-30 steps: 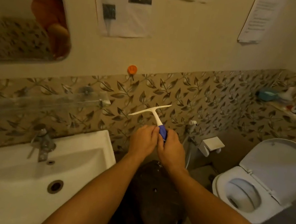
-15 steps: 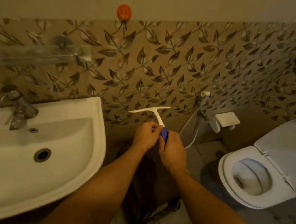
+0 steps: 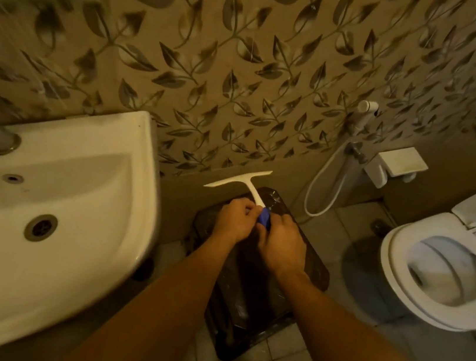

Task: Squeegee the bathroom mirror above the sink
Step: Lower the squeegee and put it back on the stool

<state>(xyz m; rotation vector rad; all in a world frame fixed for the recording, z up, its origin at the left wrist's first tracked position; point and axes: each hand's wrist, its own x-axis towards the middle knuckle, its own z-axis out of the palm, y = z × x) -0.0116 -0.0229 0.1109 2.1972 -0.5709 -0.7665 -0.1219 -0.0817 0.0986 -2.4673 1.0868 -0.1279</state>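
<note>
A white T-shaped squeegee (image 3: 244,183) with a blue grip points up and away from me, its blade level over a dark bin. My left hand (image 3: 232,221) pinches the neck of the handle just above the blue part. My right hand (image 3: 281,244) grips the blue end from the right. Both hands sit close together, right of the white sink (image 3: 76,218). The mirror is out of view.
A dark bin (image 3: 263,292) lined with a plastic bag stands on the tiled floor under my hands. A white toilet (image 3: 419,284) with its lid up is at the right. A hand sprayer and hose (image 3: 328,175) hang on the leaf-patterned wall beside a white holder (image 3: 396,165).
The view has tipped downward: the mirror and wall papers have left the frame, and the floor and bin now show. Both hands keep the same hold on the squeegee.
</note>
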